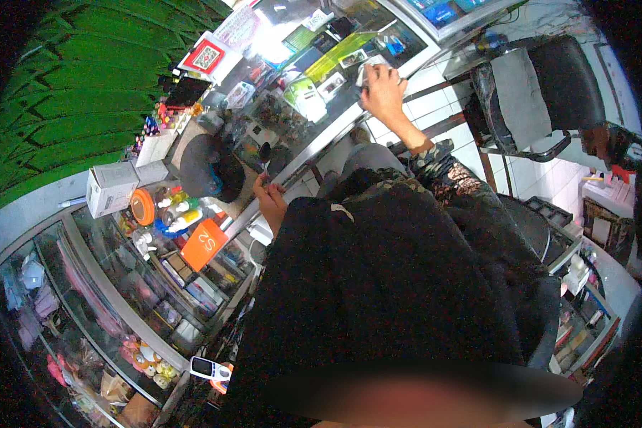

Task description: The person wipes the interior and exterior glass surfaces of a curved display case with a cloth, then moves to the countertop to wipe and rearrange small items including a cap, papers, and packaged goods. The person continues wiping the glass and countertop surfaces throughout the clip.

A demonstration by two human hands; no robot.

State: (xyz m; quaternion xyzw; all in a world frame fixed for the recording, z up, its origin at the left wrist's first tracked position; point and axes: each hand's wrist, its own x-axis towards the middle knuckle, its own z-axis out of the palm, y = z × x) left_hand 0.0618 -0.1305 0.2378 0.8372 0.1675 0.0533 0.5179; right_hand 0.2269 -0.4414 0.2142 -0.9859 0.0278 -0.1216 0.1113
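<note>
My right hand [386, 95] presses on a crumpled whitish cloth [373, 65] at the right part of the glass display counter [329, 120]. Small boxed goods show beneath the glass around it. Close to the counter's near edge is my left hand [270, 197], its fingers partly curled. A small dark rounded object [265, 152] with a pale stem lies at its fingertips; whether the hand grips it is unclear. Just left of that hand sits a dark rounded item [208, 168], possibly a cap, on a tan surface.
An orange box [204, 244] and several bottles [184, 216] stand on the left glass cabinet [99, 241], beside a white carton [112, 190]. A card with a printed code [206, 56] leans at the back. On the right stands a black chair [562, 85].
</note>
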